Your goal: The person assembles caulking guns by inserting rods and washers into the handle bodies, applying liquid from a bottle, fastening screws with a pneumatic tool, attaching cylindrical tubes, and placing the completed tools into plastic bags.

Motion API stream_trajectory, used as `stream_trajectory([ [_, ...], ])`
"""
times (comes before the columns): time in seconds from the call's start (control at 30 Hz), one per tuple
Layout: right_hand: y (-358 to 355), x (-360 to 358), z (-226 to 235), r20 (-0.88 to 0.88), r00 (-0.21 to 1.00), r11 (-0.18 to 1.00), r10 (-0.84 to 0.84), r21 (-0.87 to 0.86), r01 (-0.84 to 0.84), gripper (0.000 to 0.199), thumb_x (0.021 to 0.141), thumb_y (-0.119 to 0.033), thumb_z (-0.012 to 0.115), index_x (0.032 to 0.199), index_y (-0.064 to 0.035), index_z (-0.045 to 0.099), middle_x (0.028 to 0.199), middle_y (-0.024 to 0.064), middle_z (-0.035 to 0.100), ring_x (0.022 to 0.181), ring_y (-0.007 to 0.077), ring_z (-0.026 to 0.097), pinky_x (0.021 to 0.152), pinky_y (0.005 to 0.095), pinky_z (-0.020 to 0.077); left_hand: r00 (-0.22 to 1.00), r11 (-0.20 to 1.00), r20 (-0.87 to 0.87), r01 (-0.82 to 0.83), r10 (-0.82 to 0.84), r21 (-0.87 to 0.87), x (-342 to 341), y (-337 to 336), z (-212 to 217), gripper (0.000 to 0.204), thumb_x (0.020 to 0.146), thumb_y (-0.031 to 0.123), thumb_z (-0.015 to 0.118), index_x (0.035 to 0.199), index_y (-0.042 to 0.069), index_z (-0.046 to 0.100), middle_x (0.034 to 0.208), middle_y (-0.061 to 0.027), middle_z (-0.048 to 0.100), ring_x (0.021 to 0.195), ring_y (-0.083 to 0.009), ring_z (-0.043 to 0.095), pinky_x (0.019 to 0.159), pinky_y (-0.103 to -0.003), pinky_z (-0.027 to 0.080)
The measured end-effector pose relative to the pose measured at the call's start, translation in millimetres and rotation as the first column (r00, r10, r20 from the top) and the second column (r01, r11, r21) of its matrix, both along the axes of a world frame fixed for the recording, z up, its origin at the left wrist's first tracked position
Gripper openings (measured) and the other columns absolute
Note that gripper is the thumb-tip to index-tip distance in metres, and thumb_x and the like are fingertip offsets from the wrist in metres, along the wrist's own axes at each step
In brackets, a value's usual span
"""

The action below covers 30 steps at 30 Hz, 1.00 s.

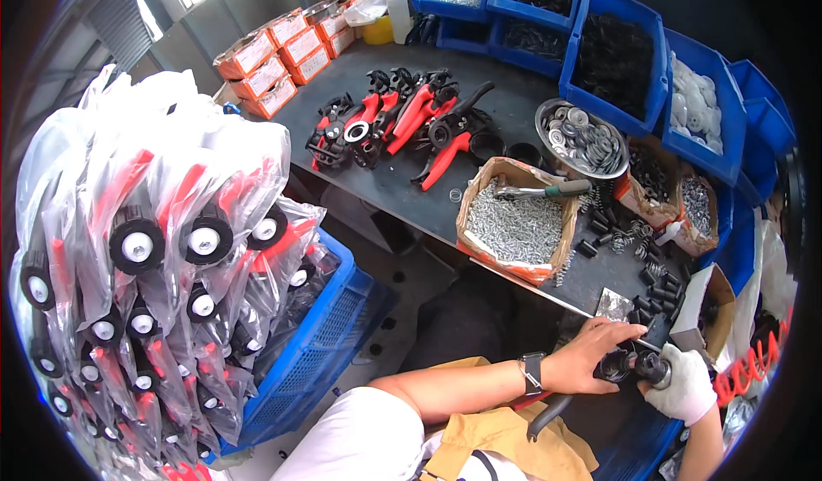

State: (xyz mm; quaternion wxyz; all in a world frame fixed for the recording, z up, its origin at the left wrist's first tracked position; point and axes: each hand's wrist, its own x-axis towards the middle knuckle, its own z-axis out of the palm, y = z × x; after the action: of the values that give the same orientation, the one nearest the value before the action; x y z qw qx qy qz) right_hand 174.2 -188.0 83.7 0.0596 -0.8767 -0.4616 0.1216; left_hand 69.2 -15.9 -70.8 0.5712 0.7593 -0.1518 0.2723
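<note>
White cotton covers the right hand (687,384), which is closed around the end of a small black tool part (635,366) at the near right edge of the dark workbench (402,181). The bare left hand (591,354), a watch (533,372) on its wrist, curls its fingers over the other end of the same part, so both hands grip it between them. What exactly the part is cannot be told; it looks like a round black assembly. Just beyond the hands lie loose black sleeves and springs (638,250). Farther up the bench stands a cardboard box of small silver screws (516,222) with a screwdriver (541,191) across it, then a metal bowl of washers (582,137). A heap of red-and-black hand tools (402,121) lies mid-bench, blue bins (612,48) behind. At the left, bagged tools (145,250) pile over a blue crate (321,344).
</note>
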Motion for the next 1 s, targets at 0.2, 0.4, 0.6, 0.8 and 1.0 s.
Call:
stream_trajectory([
  [0.2,6.5,8.7,12.9,0.020,0.993,0.989,0.119,-0.092,-0.117,0.036,0.058,-0.028,0.080,0.080,-0.0044,0.063,0.064,0.0173,0.063,0.064,0.0375,0.065,0.062,0.0446,0.0525,1.000,1.000,0.011,0.016,-0.016,-0.004,-3.0,1.7,6.0,0.096,0.070,0.032,0.080,0.148,0.009,0.030,0.140,-0.0121,0.046,0.132,-0.0290,0.042,0.112,-0.044,0.022],
  [0.4,-0.8,16.6,12.3,0.008,0.987,0.984,0.158,-0.087,-0.157,0.030,0.059,-0.028,0.077,0.074,-0.0057,0.064,0.062,0.0170,0.062,0.066,0.0372,0.066,0.065,0.0435,0.0532,0.998,0.999,-0.045,0.048,-0.049,-0.023,-1.6,-2.3,13.0,0.093,0.069,0.029,0.082,0.147,0.010,0.033,0.131,-0.0101,0.053,0.125,-0.0281,0.046,0.109,-0.042,0.028],
  [0.6,2.0,13.9,40.5,-0.031,0.970,0.966,0.243,-0.084,-0.244,0.029,0.063,-0.026,0.076,0.081,-0.0071,0.063,0.066,0.0191,0.062,0.067,0.0389,0.065,0.065,0.0448,0.0527,0.998,0.998,-0.020,-0.059,0.058,-0.037,-1.0,-6.2,5.6,0.083,0.066,0.028,0.089,0.134,0.009,0.046,0.138,-0.0141,0.043,0.132,-0.0308,0.040,0.111,-0.041,0.031],
  [0.8,-1.1,-20.8,86.4,-0.009,1.000,0.996,-0.023,-0.085,0.022,0.034,0.067,-0.025,0.079,0.087,-0.0046,0.061,0.070,0.0175,0.064,0.071,0.0383,0.066,0.064,0.0445,0.0522,0.981,0.988,-0.130,0.136,-0.144,-0.067,-3.7,14.4,6.8,0.105,0.068,0.015,0.086,0.148,0.009,0.018,0.141,-0.0151,0.042,0.130,-0.0311,0.043,0.112,-0.042,0.030],
  [1.0,-25.9,-52.7,48.3,-0.283,0.883,0.927,-0.374,-0.096,0.362,0.057,0.073,-0.034,0.083,0.105,-0.0001,0.051,0.074,0.0152,0.067,0.072,0.0378,0.068,0.063,0.0414,0.0534,0.997,0.996,-0.060,-0.050,0.045,-0.074,-9.3,-12.4,4.5,0.101,0.070,0.003,0.083,0.143,0.012,0.015,0.133,-0.0180,0.046,0.122,-0.0278,0.050,0.105,-0.041,0.039],
])
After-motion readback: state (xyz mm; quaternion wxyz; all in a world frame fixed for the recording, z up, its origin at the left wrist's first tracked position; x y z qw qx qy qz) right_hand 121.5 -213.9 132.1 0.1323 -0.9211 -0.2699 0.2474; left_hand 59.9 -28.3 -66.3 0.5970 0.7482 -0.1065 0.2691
